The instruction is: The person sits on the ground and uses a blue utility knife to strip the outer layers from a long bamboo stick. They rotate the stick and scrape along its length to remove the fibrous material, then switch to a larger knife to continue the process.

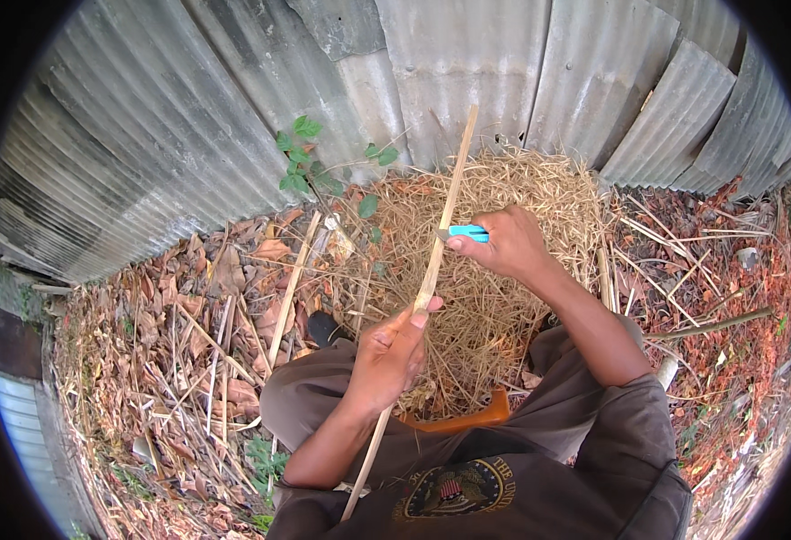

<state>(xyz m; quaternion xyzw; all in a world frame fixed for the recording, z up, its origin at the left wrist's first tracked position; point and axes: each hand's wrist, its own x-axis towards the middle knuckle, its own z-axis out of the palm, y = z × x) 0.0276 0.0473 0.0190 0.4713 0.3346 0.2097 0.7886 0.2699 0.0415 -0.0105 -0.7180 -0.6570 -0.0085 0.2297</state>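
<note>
A long, pale bamboo strip (454,184) slants from my lap up toward the metal wall. My left hand (389,353) is closed around its lower middle, the thumb lying along it. Farther up, my right hand (509,241) grips a small knife with a light blue handle (468,234). Its short blade rests against the strip's right side, pointing left. Most of the handle's rear end is hidden in my right palm. The strip's lower end runs past my left wrist and over my clothes.
A heap of pale shavings (539,202) lies between my legs. Corrugated metal sheets (467,63) stand ahead. Dry leaves (188,279) and loose sticks (293,288) cover the left ground. An orange-brown object (467,416) sits between my thighs, and a green plant (296,162) grows by the wall.
</note>
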